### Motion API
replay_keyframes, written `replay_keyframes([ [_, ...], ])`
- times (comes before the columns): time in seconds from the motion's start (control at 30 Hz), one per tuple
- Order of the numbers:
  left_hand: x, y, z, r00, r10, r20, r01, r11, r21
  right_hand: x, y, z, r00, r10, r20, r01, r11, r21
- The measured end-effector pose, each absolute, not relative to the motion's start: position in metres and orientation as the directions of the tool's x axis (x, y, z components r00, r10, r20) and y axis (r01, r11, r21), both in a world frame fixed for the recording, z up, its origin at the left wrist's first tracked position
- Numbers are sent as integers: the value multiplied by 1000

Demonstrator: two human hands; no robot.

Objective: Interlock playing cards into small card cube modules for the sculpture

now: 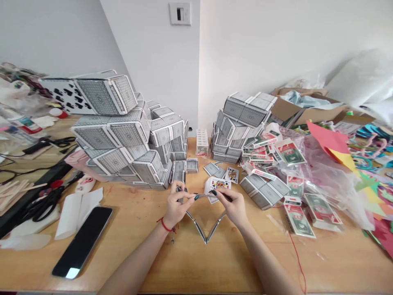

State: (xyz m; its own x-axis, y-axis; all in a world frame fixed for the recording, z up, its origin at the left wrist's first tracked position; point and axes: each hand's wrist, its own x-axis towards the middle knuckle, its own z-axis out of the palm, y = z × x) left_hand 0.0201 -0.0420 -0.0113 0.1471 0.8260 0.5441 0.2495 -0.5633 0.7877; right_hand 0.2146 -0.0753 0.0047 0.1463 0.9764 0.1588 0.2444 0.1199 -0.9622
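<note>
My left hand [175,209] and my right hand [233,206] meet over the wooden table [190,262], each pinched on the top edge of a folded strip of playing cards [206,231] that hangs in a zigzag down to the tabletop. A small fanned pile of face-up cards [218,184] lies just behind my fingers. My left wrist wears a red string. Blocks built from grey-backed cards [123,135] are stacked at the back left, and a second stack [241,119] stands at the back middle.
A black phone [82,241] lies at front left beside folded white paper [76,211]. Black scissors [41,207] and cables lie at far left. Red-and-green card boxes [294,205], clear plastic, coloured paper scraps [353,159] and a cardboard box [301,106] crowd the right.
</note>
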Motion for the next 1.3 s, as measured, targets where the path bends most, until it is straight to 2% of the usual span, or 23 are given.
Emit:
replay_keyframes([
  [0.4, 20, -42, -12, 126, 836, 534, 283, -546, 789, 216, -77, 7, 125, 970, 209, 303, 163, -939],
  [0.63, 25, -47, -10, 173, 817, 550, 289, -576, 765, 212, -76, 3, 59, 951, 305, 319, 271, -908],
  [0.97, 23, -49, -5, 173, 764, 621, 288, -642, 710, 216, -75, 6, 118, 963, 242, 123, 228, -966],
  [1.3, 24, -51, -6, 197, 765, 613, 273, -643, 716, 214, -75, 2, 148, 970, 194, 183, 166, -969],
])
